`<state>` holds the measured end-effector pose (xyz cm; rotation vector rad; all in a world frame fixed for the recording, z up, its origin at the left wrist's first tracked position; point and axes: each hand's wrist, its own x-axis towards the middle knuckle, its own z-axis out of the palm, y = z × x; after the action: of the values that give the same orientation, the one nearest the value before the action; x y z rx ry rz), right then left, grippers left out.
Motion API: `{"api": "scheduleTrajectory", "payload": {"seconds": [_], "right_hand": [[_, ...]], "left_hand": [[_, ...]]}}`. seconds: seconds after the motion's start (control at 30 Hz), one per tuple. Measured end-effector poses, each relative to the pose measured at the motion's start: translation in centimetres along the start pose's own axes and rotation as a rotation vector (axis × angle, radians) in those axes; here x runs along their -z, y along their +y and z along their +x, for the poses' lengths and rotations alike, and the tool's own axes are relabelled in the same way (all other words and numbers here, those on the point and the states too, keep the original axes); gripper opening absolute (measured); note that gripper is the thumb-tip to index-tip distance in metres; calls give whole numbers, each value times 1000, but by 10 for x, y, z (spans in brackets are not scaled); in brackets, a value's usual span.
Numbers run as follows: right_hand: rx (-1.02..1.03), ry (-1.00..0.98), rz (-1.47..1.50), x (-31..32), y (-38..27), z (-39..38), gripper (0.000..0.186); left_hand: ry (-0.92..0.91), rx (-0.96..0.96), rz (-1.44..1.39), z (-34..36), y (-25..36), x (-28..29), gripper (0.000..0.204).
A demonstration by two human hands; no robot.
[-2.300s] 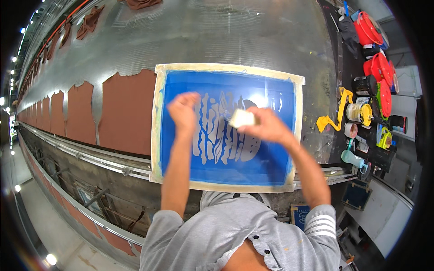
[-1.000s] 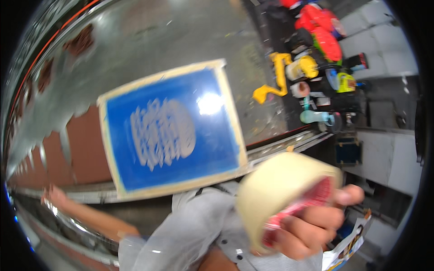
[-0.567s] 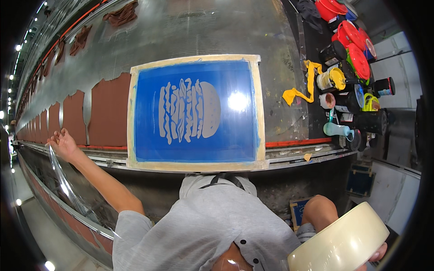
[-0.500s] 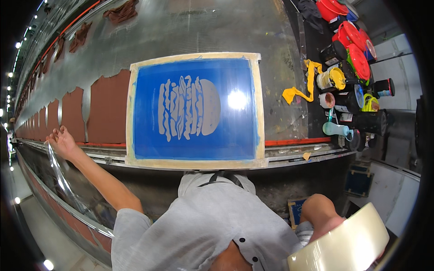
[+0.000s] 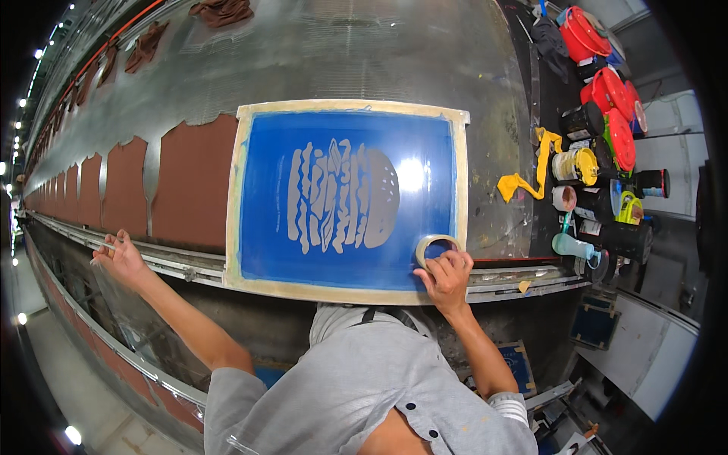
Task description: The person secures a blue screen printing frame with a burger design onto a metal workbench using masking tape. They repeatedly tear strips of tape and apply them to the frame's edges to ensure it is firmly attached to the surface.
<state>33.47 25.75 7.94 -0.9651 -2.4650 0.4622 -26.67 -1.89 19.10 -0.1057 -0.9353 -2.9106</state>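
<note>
A screen (image 5: 273,152) with a blue face, pale taped frame and grey burger-shaped design lies on the long table (image 5: 379,53). My right hand (image 5: 446,280) grips a pale tape roll (image 5: 425,249) on the screen's lower right corner. Out to the left, beside the table's near rail, my left hand (image 5: 121,262) has curled fingers pinching what looks like clear tape, very hard to make out against the background.
A row of brown fabric pieces (image 5: 189,182) runs leftward, with crumpled brown pieces (image 5: 224,11) behind. Along the right side stand several pots and red-lidded containers (image 5: 607,91), a yellow cloth (image 5: 516,186) and a pale blue bottle (image 5: 572,244). A rail (image 5: 174,265) edges the table.
The tape roll, held large at the lower right moments ago, is down on the screen's corner in my right hand. My left hand has moved from over the screen out to the left.
</note>
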Motion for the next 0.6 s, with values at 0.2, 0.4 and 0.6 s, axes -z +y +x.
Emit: {"api": "scheduleTrajectory", "payload": {"seconds": [0.2, 0.4, 0.6], "right_hand": [[136, 562, 742, 117, -111, 127, 55], [339, 223, 956, 151, -120, 131, 37], [-758, 397, 954, 49, 28, 212, 8]], "left_hand": [[-59, 63, 34, 31, -37, 2, 22], [-139, 117, 207, 39, -95, -13, 16], [-273, 270, 1163, -14, -233, -13, 20]]}}
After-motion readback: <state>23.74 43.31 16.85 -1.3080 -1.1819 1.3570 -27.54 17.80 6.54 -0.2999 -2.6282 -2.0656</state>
